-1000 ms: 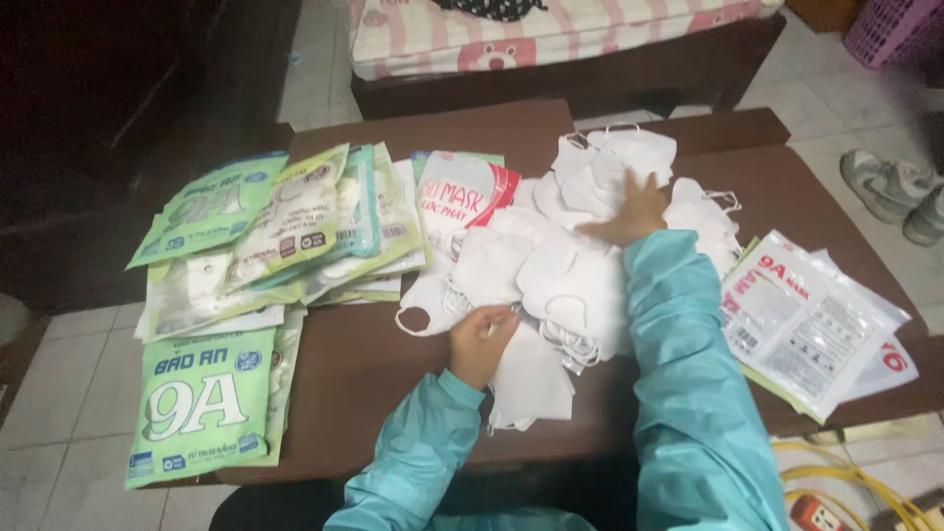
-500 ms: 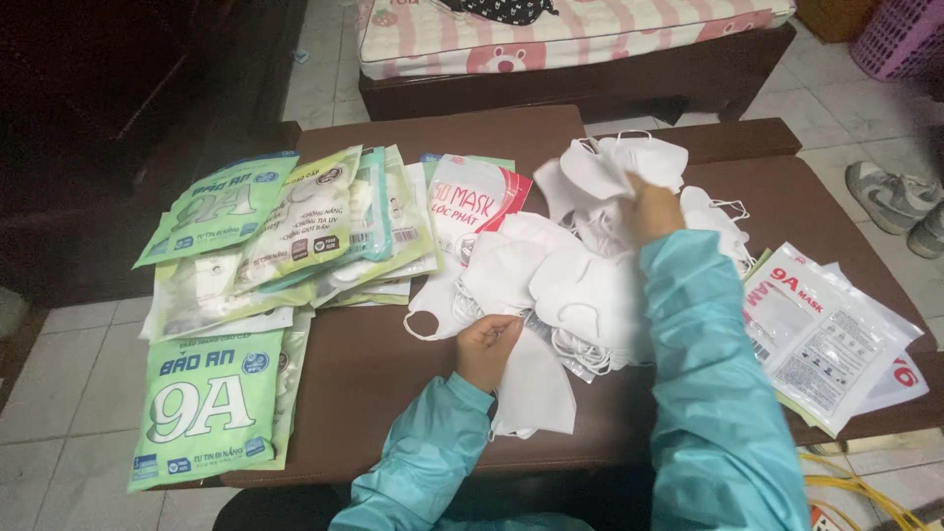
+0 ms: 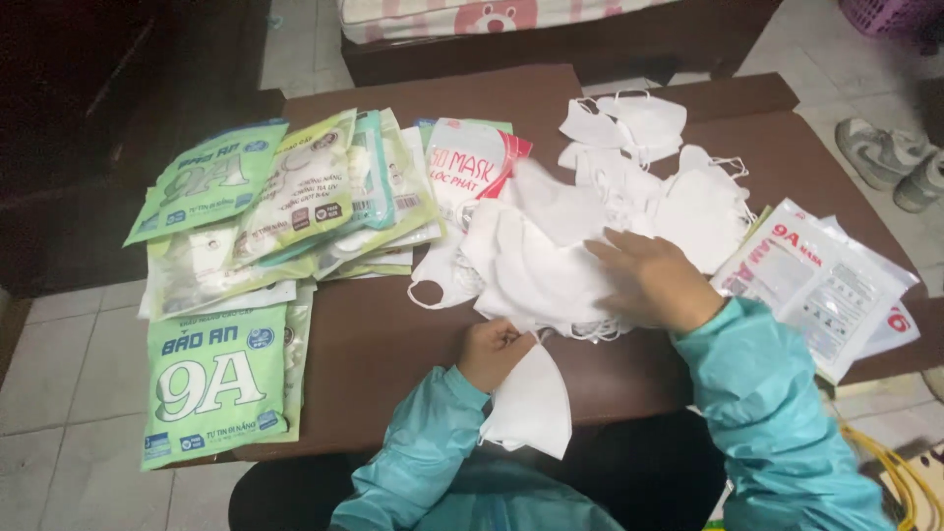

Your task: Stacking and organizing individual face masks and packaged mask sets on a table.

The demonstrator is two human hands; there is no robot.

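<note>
A heap of loose white face masks (image 3: 551,251) lies in the middle of a dark brown table (image 3: 383,344). My right hand (image 3: 649,280) rests flat on the near side of the heap, fingers spread, touching the masks. My left hand (image 3: 492,349) is closed on the top edge of one folded white mask (image 3: 531,403) that hangs over the table's near edge. More white masks (image 3: 629,123) lie spread toward the far right. Both arms wear teal sleeves.
Green and white mask packets (image 3: 216,379) are stacked along the table's left side. A red and white packet (image 3: 472,162) lies behind the heap, and white packets (image 3: 821,280) lie at the right. A bench (image 3: 551,39) stands beyond the table; shoes (image 3: 890,157) sit on the tiled floor.
My right hand has drawn back from the far masks to the near side of the heap. My left hand stays on the folded mask.
</note>
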